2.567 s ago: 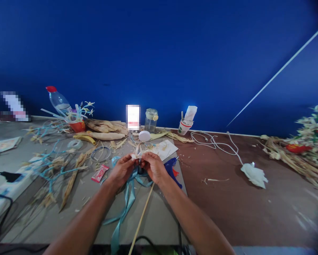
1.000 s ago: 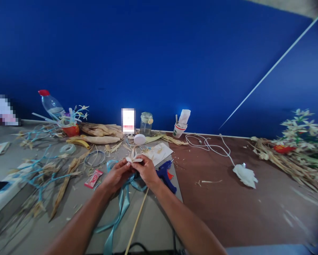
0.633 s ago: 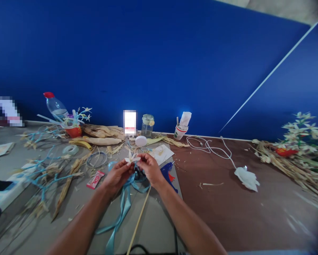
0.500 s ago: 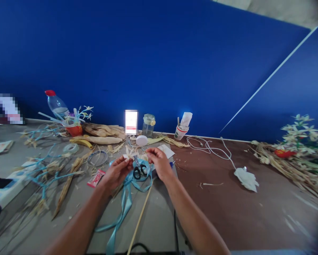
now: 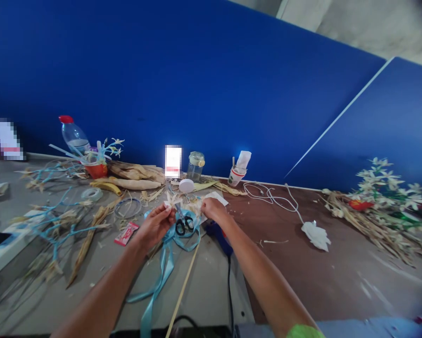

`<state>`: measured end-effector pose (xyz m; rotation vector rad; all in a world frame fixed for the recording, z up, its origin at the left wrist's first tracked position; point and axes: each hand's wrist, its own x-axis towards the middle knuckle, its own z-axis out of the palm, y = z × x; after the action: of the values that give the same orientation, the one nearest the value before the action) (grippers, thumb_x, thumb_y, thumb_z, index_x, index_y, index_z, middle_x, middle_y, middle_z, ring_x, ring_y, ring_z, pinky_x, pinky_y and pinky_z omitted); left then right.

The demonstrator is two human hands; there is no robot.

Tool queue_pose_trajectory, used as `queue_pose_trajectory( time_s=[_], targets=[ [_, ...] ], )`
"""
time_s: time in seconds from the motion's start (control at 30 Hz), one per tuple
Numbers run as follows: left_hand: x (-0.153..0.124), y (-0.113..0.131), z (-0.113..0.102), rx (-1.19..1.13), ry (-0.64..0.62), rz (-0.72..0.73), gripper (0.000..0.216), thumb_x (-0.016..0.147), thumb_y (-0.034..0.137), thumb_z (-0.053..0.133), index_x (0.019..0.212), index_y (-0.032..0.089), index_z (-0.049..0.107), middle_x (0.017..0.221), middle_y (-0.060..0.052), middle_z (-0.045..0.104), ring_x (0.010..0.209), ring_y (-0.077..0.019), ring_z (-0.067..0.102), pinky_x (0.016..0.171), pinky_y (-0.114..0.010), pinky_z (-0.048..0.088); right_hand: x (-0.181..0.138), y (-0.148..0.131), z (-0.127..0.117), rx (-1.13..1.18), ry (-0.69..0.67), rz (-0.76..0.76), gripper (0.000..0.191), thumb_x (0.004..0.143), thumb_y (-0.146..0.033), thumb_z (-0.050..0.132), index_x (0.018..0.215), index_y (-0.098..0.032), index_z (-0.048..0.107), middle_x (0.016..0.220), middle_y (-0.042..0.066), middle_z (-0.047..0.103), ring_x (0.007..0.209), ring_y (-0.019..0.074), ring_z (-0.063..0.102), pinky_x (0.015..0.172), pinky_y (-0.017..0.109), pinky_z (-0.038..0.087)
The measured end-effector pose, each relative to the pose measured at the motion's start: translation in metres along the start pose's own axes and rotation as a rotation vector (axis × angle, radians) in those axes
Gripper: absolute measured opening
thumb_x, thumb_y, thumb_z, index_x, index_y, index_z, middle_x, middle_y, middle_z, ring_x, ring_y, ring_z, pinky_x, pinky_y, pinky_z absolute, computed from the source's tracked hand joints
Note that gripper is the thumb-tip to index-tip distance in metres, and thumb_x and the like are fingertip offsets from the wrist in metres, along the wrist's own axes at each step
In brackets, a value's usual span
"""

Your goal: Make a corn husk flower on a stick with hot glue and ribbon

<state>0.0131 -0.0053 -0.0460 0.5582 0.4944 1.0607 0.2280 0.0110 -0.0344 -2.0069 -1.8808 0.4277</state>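
My left hand (image 5: 158,223) pinches a small pale flower (image 5: 171,201) with pointed petals, made of what looks like dried husk. To its right, my right hand (image 5: 212,209) is closed beside a pile of pale husk scraps (image 5: 195,205); whatever its fingers hold is hidden. Between the hands lie black-handled scissors (image 5: 184,226) on a loose light-blue ribbon (image 5: 165,263), which trails toward the front. A blue tool with a cord, apparently a glue gun (image 5: 219,237), lies below my right wrist. A thin wooden stick (image 5: 184,288) runs toward the front edge.
Blue-wrapped flower stems (image 5: 57,234), a tape roll (image 5: 91,194) and a red packet (image 5: 126,233) lie left. A lidded jar (image 5: 195,166), a paper cup (image 5: 236,176) and dried husks (image 5: 136,173) line the blue partition (image 5: 143,84). A white cable (image 5: 274,199) and flower bunch (image 5: 383,188) are right.
My right hand has moved slightly right and lower, its fingers curling closed, and more of the blue tool shows. My left hand still holds the flower. The view has shifted a little.
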Motion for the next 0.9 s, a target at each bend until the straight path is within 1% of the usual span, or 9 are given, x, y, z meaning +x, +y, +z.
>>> queue_pose_trajectory(
  time_s=[0.1,0.23,0.3,0.4,0.47,0.57,0.67,0.8,0.9],
  targets=[
    [0.0,0.001,0.0,0.003,0.011,0.004,0.011,0.066,0.011,0.071,0.068,0.011,0.06,0.069,-0.003,0.059,0.06,-0.0071,0.053,0.054,-0.016,0.043,0.004,-0.001,-0.001,-0.012,-0.017,-0.013,0.015,0.069,-0.017,0.055,0.058,-0.018,0.066,0.061,0.005,0.063,0.063,0.0175,0.055,0.056,0.026,0.032],
    [0.0,0.002,0.0,-0.004,0.023,0.012,0.011,0.065,0.01,0.071,0.068,0.012,0.06,0.068,-0.003,0.059,0.06,-0.0073,0.052,0.054,-0.017,0.043,0.006,-0.002,-0.008,-0.017,-0.033,-0.03,0.015,0.07,-0.023,0.058,0.059,-0.018,0.066,0.061,0.005,0.063,0.064,0.0187,0.056,0.059,0.027,0.035],
    [0.0,0.002,-0.001,-0.003,0.002,0.014,0.01,0.067,0.011,0.07,0.067,0.012,0.06,0.068,-0.003,0.058,0.059,-0.0072,0.052,0.055,-0.017,0.043,0.005,-0.003,-0.011,-0.011,0.006,-0.034,0.012,0.071,-0.025,0.059,0.071,-0.018,0.068,0.072,0.006,0.065,0.073,0.02,0.057,0.065,0.027,0.038],
    [0.001,0.001,-0.003,0.002,-0.003,0.026,0.01,0.067,0.01,0.07,0.067,0.011,0.061,0.069,-0.003,0.059,0.06,-0.0074,0.052,0.055,-0.017,0.044,0.002,-0.01,-0.014,0.022,0.156,-0.047,0.024,0.075,-0.027,0.057,0.095,-0.016,0.066,0.097,0.01,0.064,0.088,0.0198,0.057,0.077,0.028,0.04],
    [0.002,0.0,-0.003,0.006,0.001,0.036,0.009,0.067,0.01,0.07,0.068,0.011,0.061,0.068,-0.004,0.058,0.06,-0.0075,0.052,0.056,-0.018,0.044,-0.001,-0.019,-0.013,0.047,0.197,-0.081,0.025,0.079,-0.026,0.053,0.099,-0.015,0.064,0.101,0.009,0.064,0.089,0.0176,0.058,0.08,0.026,0.041],
    [0.003,0.0,-0.003,0.005,0.003,0.04,0.008,0.068,0.01,0.069,0.068,0.011,0.061,0.067,-0.003,0.058,0.059,-0.0072,0.051,0.055,-0.018,0.043,-0.004,-0.032,-0.01,-0.051,0.054,-0.154,0.023,0.084,-0.024,0.045,0.097,-0.019,0.064,0.096,0.006,0.067,0.088,0.0161,0.06,0.076,0.023,0.041],
    [0.003,0.001,-0.003,0.001,0.004,0.04,0.009,0.067,0.01,0.07,0.068,0.012,0.061,0.066,-0.003,0.058,0.058,-0.007,0.05,0.055,-0.018,0.044,-0.002,-0.043,-0.005,-0.241,-0.092,-0.168,0.027,0.088,-0.025,0.04,0.096,-0.019,0.065,0.096,0.008,0.068,0.091,0.0182,0.062,0.073,0.024,0.042],
    [0.003,0.003,-0.004,0.01,0.01,0.05,0.01,0.067,0.01,0.07,0.068,0.013,0.06,0.067,-0.003,0.059,0.058,-0.0074,0.05,0.058,-0.02,0.045,0.01,-0.052,0.004,-0.328,-0.17,-0.166,0.025,0.08,-0.015,0.047,0.098,-0.018,0.064,0.103,0.011,0.066,0.096,0.0211,0.062,0.073,0.025,0.043],
    [0.003,0.003,-0.004,0.008,0.018,0.048,0.01,0.067,0.011,0.07,0.068,0.013,0.06,0.067,-0.002,0.058,0.058,-0.0075,0.05,0.058,-0.02,0.045,0.018,-0.057,0.011,-0.388,-0.243,-0.15,0.027,0.072,-0.012,0.054,0.097,-0.016,0.065,0.108,0.014,0.064,0.092,0.024,0.064,0.07,0.027,0.046]
  ],
)
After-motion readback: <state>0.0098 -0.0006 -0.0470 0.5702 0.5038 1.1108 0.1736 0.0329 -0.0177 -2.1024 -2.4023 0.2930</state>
